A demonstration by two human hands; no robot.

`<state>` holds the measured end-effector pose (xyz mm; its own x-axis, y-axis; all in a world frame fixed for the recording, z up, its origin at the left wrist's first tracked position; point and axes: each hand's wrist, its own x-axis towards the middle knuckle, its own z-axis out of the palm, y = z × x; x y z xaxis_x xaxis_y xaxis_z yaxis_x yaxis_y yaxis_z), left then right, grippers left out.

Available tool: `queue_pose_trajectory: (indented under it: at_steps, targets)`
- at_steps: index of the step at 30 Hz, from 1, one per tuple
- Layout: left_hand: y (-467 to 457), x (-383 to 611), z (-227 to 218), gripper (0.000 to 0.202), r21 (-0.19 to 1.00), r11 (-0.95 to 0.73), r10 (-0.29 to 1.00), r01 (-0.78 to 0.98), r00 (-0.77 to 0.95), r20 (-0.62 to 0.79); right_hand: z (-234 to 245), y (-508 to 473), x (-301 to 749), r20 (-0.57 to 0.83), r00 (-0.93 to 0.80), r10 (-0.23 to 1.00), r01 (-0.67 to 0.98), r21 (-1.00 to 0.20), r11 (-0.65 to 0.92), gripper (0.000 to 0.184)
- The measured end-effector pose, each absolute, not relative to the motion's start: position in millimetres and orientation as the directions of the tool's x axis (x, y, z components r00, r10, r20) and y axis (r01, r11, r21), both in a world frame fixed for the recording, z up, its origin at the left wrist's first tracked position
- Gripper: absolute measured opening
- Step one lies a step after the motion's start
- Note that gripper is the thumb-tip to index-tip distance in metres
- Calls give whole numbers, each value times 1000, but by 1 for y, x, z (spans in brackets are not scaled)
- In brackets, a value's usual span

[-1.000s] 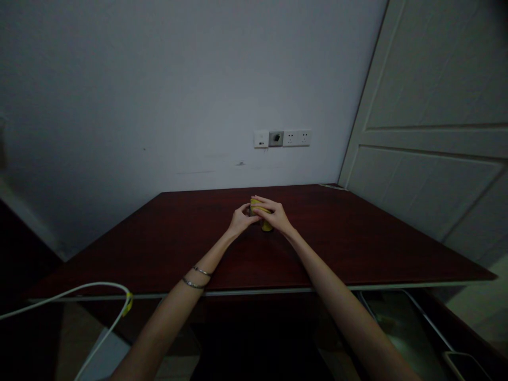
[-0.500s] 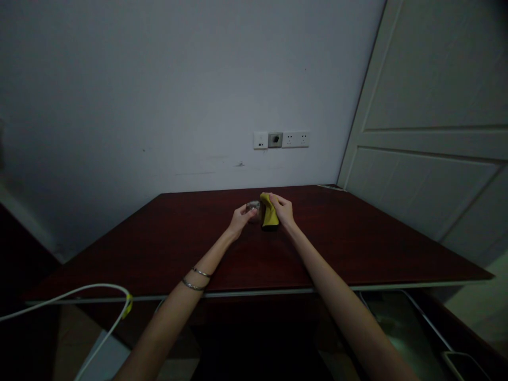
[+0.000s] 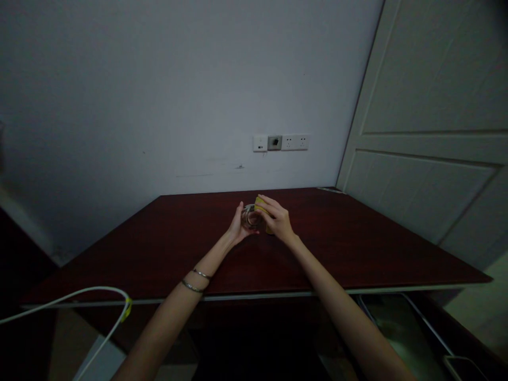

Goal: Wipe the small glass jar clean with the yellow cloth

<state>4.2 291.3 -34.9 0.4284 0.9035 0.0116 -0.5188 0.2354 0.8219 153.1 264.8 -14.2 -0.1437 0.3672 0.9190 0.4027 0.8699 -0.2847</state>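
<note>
Glass (image 3: pixel 250 218) fills the cupped left grip (image 3: pixel 236 228), right grip (image 3: pixel 281 222) pinching yellow cloth (image 3: pixel 257 203), sockets (image 3: pixel 295 142) beyond.

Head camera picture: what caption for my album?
Over a dark red table, the left hand holds a clear cup and the right hand a yellow cloth at its edge.

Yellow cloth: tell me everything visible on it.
The yellow cloth looks like soft, bunched fabric. The right hand holds it, partly hiding it; one part shows among the fingers and another below them. It is at the right side of a clear, round vessel in the left hand. Exact contact and full shape can't be made out.
</note>
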Motion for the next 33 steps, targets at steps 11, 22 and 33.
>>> queue_pose_trajectory:
  at_steps: [11,22,33]
  targets:
    - [284,10,-38,49,856,177,940,-486,340,-2,-13,274,136,889,-327,321,472,-141,870,29]
    - [284,10,-33,51,769,248,914,-590,406,17,-11,281,131,789,-4,615,288,-588,756,27]
    - [286,9,-35,55,743,318,898,-588,439,-37,-13,273,136,725,66,686,284,-673,683,29]
